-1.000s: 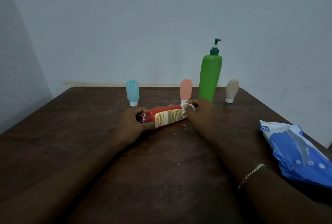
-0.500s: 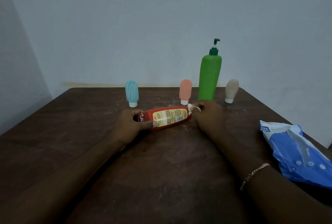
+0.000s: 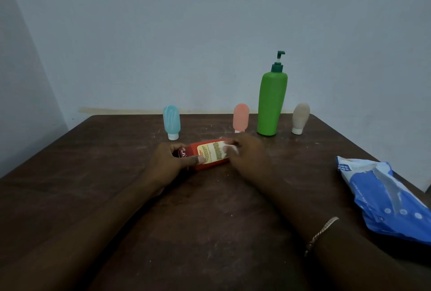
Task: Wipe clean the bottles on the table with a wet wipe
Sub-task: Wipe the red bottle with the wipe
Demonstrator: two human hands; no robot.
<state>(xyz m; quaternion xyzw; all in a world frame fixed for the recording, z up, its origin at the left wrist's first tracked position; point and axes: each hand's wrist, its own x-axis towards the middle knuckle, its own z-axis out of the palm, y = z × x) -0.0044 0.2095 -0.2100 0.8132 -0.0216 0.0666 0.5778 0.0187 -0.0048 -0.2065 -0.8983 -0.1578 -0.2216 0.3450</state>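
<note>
The left hand (image 3: 172,162) grips the dark cap end of the red bottle (image 3: 211,154), thumb curled over its label. The right hand (image 3: 247,153) pinches a white wet wipe (image 3: 229,148) against the other end. The bottle lies on its side between them, mid-desk (image 3: 93,174). A blue wipes pack (image 3: 384,197) lies well apart, to the right.

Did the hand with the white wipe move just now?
Yes. The right hand, pinching the wipe, slid left along the red bottle: from in front of the green bottle to in front of the pink bottle.
</note>
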